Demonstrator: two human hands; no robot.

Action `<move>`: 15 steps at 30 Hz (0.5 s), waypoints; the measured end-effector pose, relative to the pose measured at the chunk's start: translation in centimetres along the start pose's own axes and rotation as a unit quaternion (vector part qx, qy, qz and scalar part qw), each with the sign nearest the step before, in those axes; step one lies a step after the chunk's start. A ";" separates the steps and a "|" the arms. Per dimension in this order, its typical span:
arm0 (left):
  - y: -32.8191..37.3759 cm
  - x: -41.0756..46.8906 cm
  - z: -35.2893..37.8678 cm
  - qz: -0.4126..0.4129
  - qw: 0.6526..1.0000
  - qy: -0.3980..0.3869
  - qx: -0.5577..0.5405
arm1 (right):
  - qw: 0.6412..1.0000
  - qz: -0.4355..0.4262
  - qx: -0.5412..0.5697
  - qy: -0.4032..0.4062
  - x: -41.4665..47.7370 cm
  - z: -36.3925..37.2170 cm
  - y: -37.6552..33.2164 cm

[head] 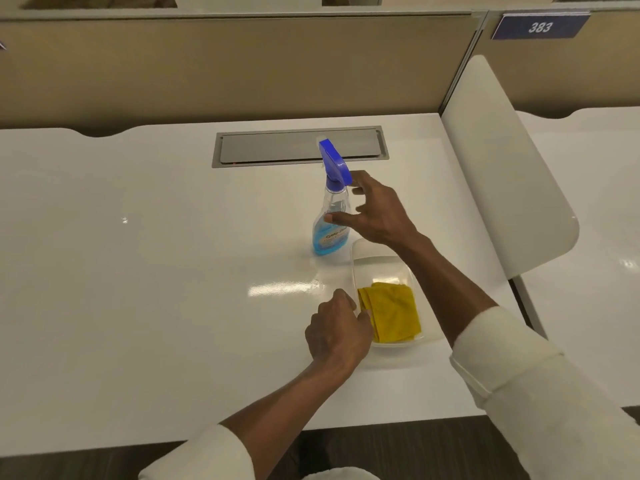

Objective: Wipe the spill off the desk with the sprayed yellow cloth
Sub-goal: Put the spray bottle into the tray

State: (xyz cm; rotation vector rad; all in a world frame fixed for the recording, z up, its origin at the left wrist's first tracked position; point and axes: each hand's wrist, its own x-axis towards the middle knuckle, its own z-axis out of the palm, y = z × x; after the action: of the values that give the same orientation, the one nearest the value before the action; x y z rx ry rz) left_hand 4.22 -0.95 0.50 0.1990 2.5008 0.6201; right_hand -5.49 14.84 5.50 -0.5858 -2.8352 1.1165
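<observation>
Left hand (337,327) pinching yellow cloth (391,311) at tray (363,258) edge, right hand (375,209) spread beside spray bottle (332,206)

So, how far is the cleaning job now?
Early stage. Nothing looks wiped yet. The folded yellow cloth lies in the clear tray; the left hand touches its edge. The right hand, fingers open, is at the spray bottle standing upright on the desk. Spraying and wiping remain.
</observation>
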 end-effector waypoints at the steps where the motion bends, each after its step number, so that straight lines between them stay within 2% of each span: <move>1: 0.0 0.0 0.0 0.001 1.000 0.001 -0.001 | 1.000 -0.007 0.005 -0.009 0.4 0.4 -0.2; 8: -0.1 -0.2 0.1 0.004 1.000 0.001 -0.017 | 0.999 -0.030 0.000 0.032 1.0 1.8 -0.1; 15: -0.1 -0.3 0.0 0.008 0.999 0.002 -0.037 | 0.978 -0.106 0.039 0.175 -1.9 -2.4 -0.9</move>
State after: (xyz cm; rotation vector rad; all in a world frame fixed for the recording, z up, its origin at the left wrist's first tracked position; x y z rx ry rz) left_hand 4.50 -1.16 0.61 0.1915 2.4768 0.7201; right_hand -3.57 15.12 8.09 -0.4142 -2.4727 0.9716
